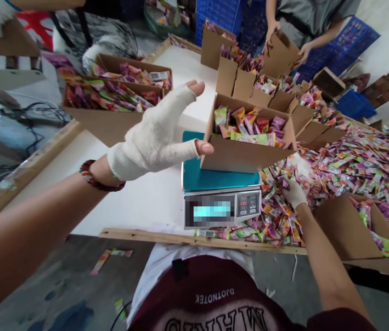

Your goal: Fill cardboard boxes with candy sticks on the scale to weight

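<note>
My left hand point(156, 133), in a white fingerless glove, is spread open beside the left wall of a cardboard box point(242, 156); the thumb tip touches the box's front corner. The box is full of coloured sachets and sits on the teal pan of a digital scale point(222, 202). My right hand point(294, 193), also gloved, rests low in the loose heap of sachets point(352, 161) to the right of the scale, its fingers curled among the packets. Whether it grips any sachets is hidden.
Two larger sachet-filled boxes point(111, 99) stand at the back left of the white table point(139, 202). Several small filled boxes point(249, 78) line the back. Another person's hands point(272, 34) hold a box flap there. An open box point(352, 230) sits at my right.
</note>
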The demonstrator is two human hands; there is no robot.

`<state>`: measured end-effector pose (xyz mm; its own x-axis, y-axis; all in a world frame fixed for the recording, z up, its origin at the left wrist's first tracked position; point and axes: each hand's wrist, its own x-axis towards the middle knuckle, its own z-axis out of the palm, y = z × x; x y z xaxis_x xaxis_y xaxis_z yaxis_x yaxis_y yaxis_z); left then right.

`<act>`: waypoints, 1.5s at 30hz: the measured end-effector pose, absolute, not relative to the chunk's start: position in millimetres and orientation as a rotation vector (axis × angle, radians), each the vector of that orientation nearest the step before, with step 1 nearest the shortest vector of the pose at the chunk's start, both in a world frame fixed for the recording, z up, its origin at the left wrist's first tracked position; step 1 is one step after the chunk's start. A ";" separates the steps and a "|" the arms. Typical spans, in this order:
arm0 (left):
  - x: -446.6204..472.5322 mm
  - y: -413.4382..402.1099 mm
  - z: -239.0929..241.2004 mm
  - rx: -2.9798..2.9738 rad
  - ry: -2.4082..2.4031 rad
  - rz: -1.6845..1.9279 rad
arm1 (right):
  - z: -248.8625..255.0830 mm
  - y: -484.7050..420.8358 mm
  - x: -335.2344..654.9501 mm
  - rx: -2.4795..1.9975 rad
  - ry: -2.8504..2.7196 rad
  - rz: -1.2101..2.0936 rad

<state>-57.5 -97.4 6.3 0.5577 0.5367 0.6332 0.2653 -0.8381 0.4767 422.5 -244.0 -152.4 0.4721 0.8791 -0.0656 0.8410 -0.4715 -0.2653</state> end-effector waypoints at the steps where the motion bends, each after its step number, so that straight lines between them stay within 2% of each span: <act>1: -51.4 -100.4 11.8 2.485 0.681 1.209 | -146.3 -241.4 426.6 -2.497 -1.487 0.284; 5: -24.2 -104.5 26.2 2.609 0.624 1.335 | -97.8 -229.8 446.9 -2.442 -1.426 0.201; 9: -0.4 -94.7 25.7 2.823 0.484 1.217 | -1.7 -226.7 439.8 -2.209 -1.509 0.027; 13: 12.2 -86.8 17.4 3.014 0.590 1.052 | 112.2 -210.2 369.3 -1.750 -1.826 -0.229; 16: 14.7 -86.7 10.6 3.075 0.645 1.104 | 148.2 -172.3 294.6 -1.453 -2.090 -0.311; 19: 14.6 -89.5 2.9 3.103 0.654 1.191 | 120.7 -117.1 234.4 -1.413 -2.481 -0.088; 23: 13.8 -92.6 -5.9 3.121 0.671 1.320 | 61.4 -63.2 208.7 -1.766 -2.732 0.413; 27: 11.9 -94.7 -3.1 3.003 0.670 1.361 | 70.2 -64.8 228.1 -1.458 -2.607 0.787; 30: 6.1 -96.7 4.0 2.915 0.648 1.360 | 99.9 -90.7 256.2 -1.241 -2.358 0.759; 33: -6.7 -99.2 8.4 2.807 0.612 1.401 | 99.2 -122.7 304.6 -1.219 -1.964 0.501; 35: -18.8 -101.6 8.9 2.732 0.640 1.437 | 68.4 -144.8 347.2 -1.315 -1.705 0.343; 38: -38.6 -106.0 8.0 2.640 0.754 1.447 | -16.6 -183.7 403.2 -1.704 -1.479 0.344; 40: -49.9 -108.6 8.2 2.594 0.829 1.446 | -80.2 -215.0 422.2 -2.081 -1.523 0.416; 42: -57.5 -110.7 10.1 2.559 0.878 1.453 | -131.8 -245.3 426.8 -2.241 -1.531 0.416; 45: -60.0 -114.7 17.0 2.520 0.949 1.439 | -172.0 -272.2 424.0 -2.335 -1.546 0.362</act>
